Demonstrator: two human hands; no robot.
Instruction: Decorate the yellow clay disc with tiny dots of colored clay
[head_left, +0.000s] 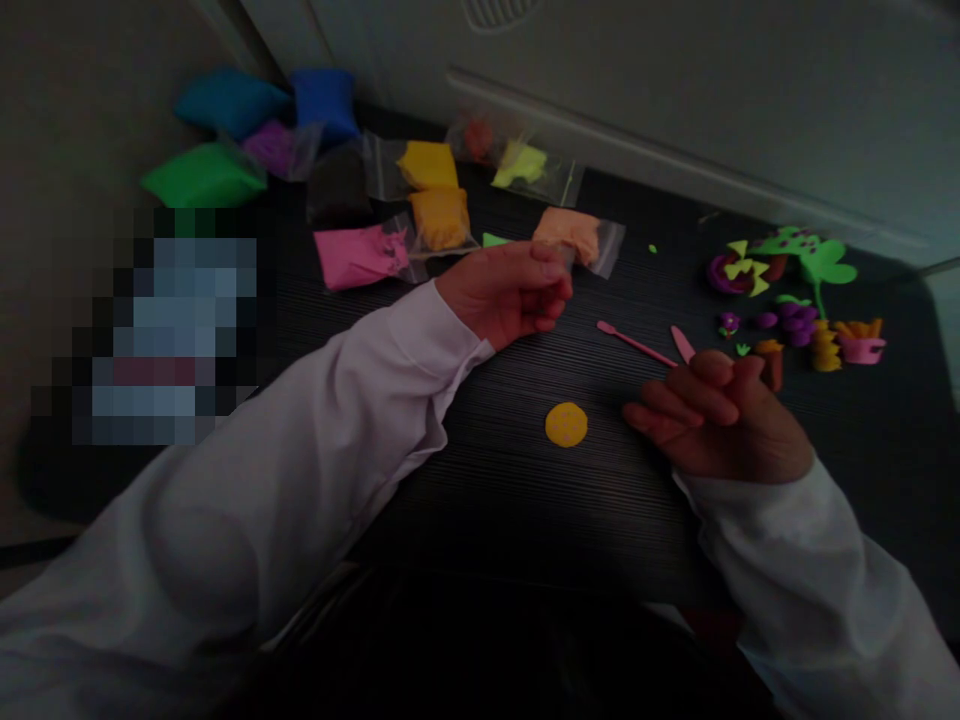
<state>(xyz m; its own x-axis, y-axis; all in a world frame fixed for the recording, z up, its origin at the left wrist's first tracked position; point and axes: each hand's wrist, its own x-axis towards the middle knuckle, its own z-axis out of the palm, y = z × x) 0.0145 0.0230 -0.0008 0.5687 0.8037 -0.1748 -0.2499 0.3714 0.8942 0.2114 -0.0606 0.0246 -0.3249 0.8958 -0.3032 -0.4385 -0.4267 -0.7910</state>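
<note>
My left hand (517,292) is raised over the middle of the dark table, thumb and fingers curled together. Just beyond its fingertips lies a bag of peach clay (571,232). My right hand (724,410) hovers at the right, with thumb and forefinger pressed in a pinch. Whatever either hand holds, if anything, is too small or hidden to make out. Between and below the hands, a flat yellow clay disc (566,425) with small dots lies on the table. Beside the right hand are a thin pink clay tool (637,345) and a pink clay knife (682,344), both partly covered.
Bags of yellow (427,165), orange (439,218) and pink clay (360,256) lie at the back left. Blue (325,103) and green packs (206,175) sit farther left. Small clay models, including a pink basket (861,347) and purple balls (798,322), stand at right.
</note>
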